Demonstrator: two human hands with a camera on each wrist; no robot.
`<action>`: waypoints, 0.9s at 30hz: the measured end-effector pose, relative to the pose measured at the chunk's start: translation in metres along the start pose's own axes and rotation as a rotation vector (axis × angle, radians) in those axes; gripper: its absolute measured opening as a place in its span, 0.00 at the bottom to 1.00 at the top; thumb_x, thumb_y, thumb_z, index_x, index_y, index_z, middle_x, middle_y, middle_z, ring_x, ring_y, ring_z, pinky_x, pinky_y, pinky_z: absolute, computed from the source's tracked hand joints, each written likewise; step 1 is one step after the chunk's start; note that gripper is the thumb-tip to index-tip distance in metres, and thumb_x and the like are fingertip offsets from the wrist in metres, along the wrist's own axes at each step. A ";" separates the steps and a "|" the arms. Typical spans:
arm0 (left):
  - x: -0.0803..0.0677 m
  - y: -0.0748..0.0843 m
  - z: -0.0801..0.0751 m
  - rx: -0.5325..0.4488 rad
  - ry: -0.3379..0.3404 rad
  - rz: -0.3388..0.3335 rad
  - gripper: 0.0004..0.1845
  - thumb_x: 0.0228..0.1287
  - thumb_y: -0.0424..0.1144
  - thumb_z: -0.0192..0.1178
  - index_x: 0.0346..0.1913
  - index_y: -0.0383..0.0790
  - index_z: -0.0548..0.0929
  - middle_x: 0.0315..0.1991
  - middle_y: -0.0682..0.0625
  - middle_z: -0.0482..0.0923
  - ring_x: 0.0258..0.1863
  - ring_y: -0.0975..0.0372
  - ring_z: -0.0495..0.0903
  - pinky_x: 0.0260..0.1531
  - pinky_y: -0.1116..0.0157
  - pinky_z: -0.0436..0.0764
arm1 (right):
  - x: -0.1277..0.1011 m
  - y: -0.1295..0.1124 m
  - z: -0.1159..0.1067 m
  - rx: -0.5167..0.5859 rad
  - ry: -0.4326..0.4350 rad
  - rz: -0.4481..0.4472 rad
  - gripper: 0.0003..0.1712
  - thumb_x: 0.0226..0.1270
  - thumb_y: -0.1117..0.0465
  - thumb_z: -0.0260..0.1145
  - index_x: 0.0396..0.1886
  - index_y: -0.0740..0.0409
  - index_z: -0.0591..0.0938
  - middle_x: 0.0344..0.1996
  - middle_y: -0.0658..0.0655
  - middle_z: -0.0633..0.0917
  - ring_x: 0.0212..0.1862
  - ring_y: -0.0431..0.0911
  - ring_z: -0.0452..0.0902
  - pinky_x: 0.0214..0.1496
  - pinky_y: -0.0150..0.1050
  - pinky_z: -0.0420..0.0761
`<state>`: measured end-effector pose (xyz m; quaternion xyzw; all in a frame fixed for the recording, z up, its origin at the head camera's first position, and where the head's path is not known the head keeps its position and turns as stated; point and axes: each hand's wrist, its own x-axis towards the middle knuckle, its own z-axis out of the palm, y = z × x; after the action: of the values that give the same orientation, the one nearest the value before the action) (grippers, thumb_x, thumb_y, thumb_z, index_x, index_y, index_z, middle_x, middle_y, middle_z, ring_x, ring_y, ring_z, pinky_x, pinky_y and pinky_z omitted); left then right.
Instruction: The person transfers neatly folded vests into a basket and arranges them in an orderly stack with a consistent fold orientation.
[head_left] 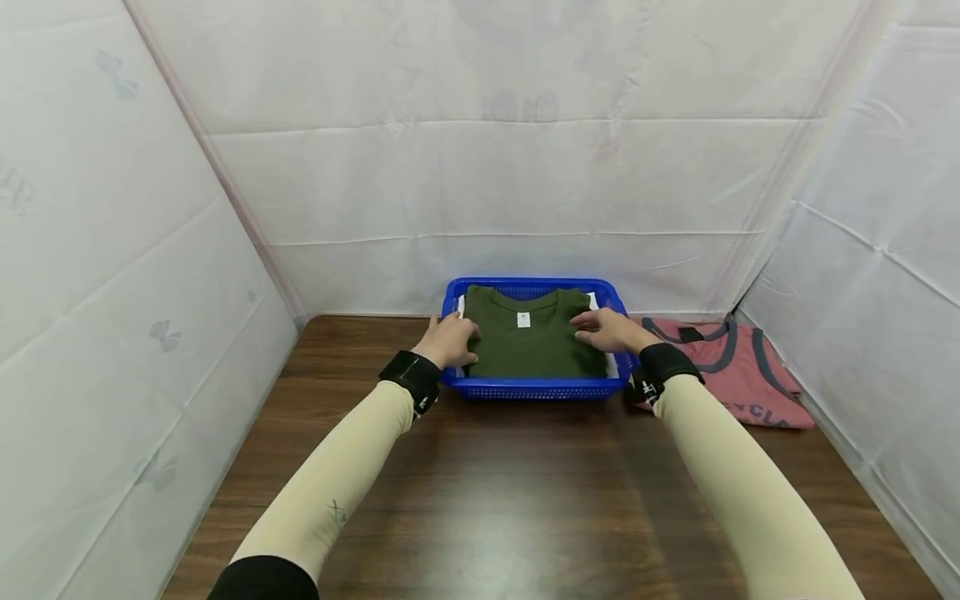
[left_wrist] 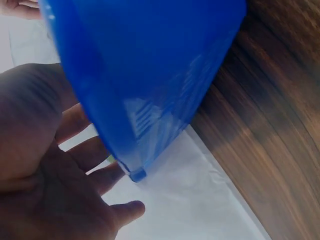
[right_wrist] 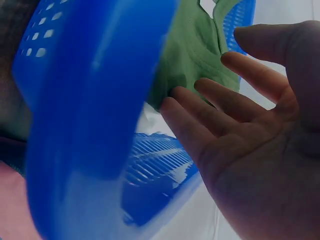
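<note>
The brown wooden bench [head_left: 525, 500] carries a blue plastic basket [head_left: 536, 387] at its far edge. Inside lies a folded olive-green shirt [head_left: 528, 342], white neck label showing. The left hand [head_left: 448, 340] and right hand [head_left: 611, 330] rest on its sides, fingers spread flat.

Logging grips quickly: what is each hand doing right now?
Left hand: open, fingers resting on the green shirt in the blue basket.
Right hand: open, fingers resting on the same shirt.

Readable text: very little

Your pink garment [head_left: 738, 367], right of the basket, shows partial letters "YCLA"; the green shirt's neck label [head_left: 523, 319] is illegible.
</note>
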<state>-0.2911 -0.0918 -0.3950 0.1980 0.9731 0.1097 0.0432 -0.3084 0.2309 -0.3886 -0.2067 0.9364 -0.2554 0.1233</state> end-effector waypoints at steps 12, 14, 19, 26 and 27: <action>0.003 -0.005 0.008 0.024 -0.022 0.011 0.22 0.66 0.40 0.71 0.62 0.41 0.84 0.66 0.42 0.78 0.79 0.44 0.54 0.74 0.34 0.49 | 0.002 0.006 0.004 -0.007 -0.025 0.021 0.25 0.82 0.61 0.56 0.72 0.69 0.72 0.67 0.75 0.74 0.70 0.68 0.68 0.68 0.60 0.72; 0.002 -0.005 0.009 0.022 -0.021 0.013 0.22 0.66 0.40 0.71 0.62 0.41 0.84 0.66 0.43 0.78 0.79 0.44 0.54 0.74 0.34 0.49 | 0.002 0.006 0.004 -0.009 -0.022 0.020 0.25 0.82 0.61 0.56 0.71 0.69 0.72 0.67 0.75 0.74 0.69 0.68 0.68 0.68 0.60 0.72; 0.001 -0.005 0.011 -0.006 -0.012 0.030 0.22 0.67 0.39 0.70 0.63 0.41 0.83 0.67 0.43 0.78 0.79 0.43 0.52 0.74 0.34 0.48 | 0.000 0.007 0.002 -0.001 -0.019 0.014 0.25 0.82 0.61 0.55 0.72 0.69 0.72 0.67 0.75 0.74 0.70 0.68 0.68 0.68 0.61 0.72; -0.003 -0.015 0.014 -0.079 0.085 0.131 0.20 0.71 0.39 0.66 0.62 0.38 0.82 0.65 0.40 0.78 0.75 0.42 0.61 0.72 0.34 0.56 | -0.012 0.012 -0.006 0.079 0.101 -0.008 0.25 0.83 0.62 0.55 0.72 0.68 0.71 0.67 0.74 0.75 0.69 0.68 0.69 0.65 0.62 0.74; -0.005 -0.017 0.014 -0.092 0.108 0.149 0.20 0.72 0.39 0.65 0.62 0.37 0.82 0.65 0.39 0.78 0.74 0.41 0.63 0.71 0.35 0.58 | -0.013 0.013 -0.007 0.093 0.125 -0.009 0.25 0.83 0.62 0.54 0.72 0.68 0.71 0.67 0.74 0.75 0.69 0.68 0.70 0.65 0.62 0.75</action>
<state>-0.2912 -0.1057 -0.4127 0.2615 0.9504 0.1679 -0.0083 -0.3032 0.2502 -0.3879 -0.1888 0.9284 -0.3115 0.0731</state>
